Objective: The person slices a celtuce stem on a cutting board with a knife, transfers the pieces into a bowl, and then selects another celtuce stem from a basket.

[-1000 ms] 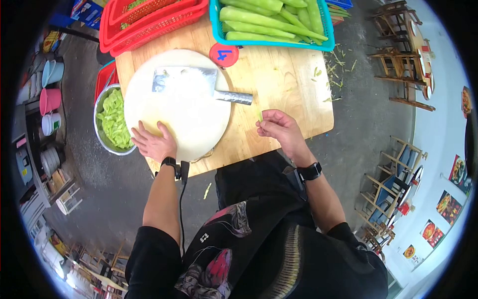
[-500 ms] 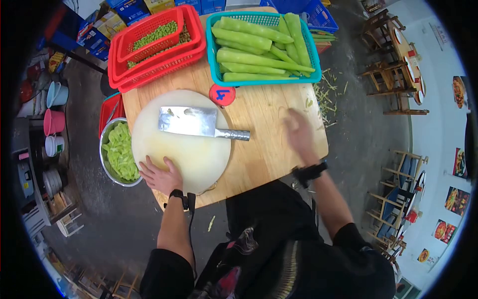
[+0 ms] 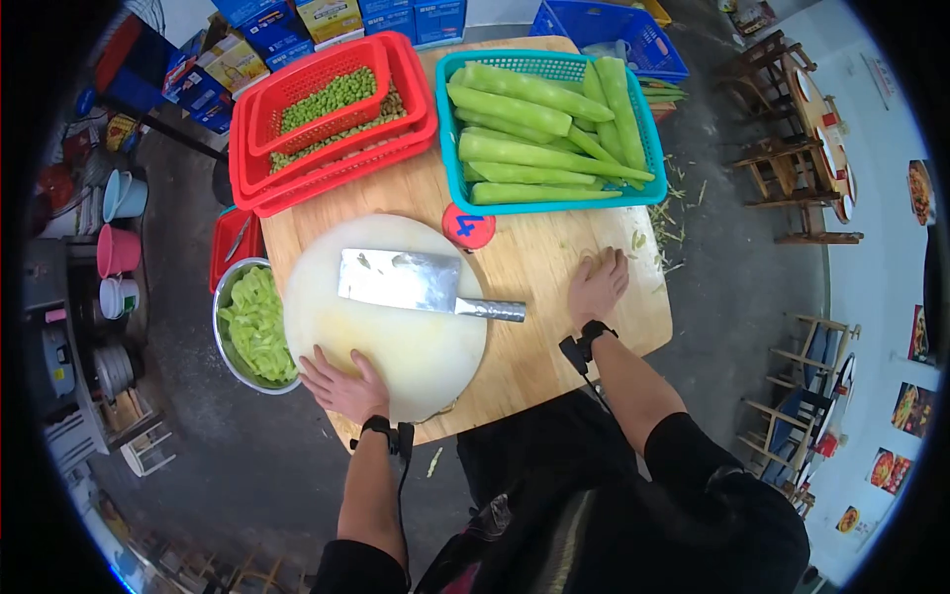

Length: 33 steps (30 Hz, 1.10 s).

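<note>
My left hand lies with fingers spread on the lower left edge of the round white cutting board. On the wooden table, my right hand rests open, holding nothing. Between them a cleaver lies flat on the board, its metal handle pointing right past the rim. A teal basket behind my right hand holds several peeled green stalks that look like celtuce. Left of the board, a metal bowl contains sliced pale green vegetable.
Stacked red baskets with green peas or beans stand at the back left. A red disc marked 4 lies near the board. Peelings litter the floor at right. Wooden chairs stand farther right.
My right hand, blurred earlier above the table, has settled onto its surface. My left hand stays on the board. The whole view has shifted, so things appear lower and farther right.
</note>
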{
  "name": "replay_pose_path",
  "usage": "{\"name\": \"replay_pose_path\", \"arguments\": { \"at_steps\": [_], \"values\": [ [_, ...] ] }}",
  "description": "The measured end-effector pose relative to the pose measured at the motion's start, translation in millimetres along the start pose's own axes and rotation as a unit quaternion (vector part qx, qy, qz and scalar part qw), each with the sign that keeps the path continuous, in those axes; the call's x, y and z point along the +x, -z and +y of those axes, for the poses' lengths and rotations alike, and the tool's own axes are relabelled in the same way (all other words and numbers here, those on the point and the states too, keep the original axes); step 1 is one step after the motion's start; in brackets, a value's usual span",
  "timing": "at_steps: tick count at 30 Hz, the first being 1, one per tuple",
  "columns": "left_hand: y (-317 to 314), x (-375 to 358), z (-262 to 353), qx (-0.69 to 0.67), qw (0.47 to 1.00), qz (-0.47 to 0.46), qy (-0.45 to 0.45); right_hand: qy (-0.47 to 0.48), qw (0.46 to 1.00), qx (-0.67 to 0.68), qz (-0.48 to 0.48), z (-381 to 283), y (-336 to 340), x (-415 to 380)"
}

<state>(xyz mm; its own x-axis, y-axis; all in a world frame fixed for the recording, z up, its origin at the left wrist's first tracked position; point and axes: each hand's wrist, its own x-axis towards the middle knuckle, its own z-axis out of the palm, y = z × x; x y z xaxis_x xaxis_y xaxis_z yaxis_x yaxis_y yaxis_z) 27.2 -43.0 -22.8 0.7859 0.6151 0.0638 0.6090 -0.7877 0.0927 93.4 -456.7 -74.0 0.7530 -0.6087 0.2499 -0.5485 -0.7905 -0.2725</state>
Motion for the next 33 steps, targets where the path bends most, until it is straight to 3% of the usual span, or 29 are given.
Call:
{"name": "replay_pose_path", "arguments": {
  "at_steps": [13,29,33],
  "values": [
    [2.0,-0.8,0.9,-0.007,1.000,-0.002,0.003,-0.015,0.999,-0.027,-0.043,-2.8,4.3,2.1],
    [-2.5,-1.7,-0.3,0.009,1.000,0.020,-0.003,-0.002,0.999,-0.052,-0.015,-1.7,-0.6,3.5],
    [-29.1,-3.9,-9.1,0.026,0.999,0.028,-0.003,-0.013,0.999,-0.035,-0.030,-4.2,5.4,4.4]
  ]
}}
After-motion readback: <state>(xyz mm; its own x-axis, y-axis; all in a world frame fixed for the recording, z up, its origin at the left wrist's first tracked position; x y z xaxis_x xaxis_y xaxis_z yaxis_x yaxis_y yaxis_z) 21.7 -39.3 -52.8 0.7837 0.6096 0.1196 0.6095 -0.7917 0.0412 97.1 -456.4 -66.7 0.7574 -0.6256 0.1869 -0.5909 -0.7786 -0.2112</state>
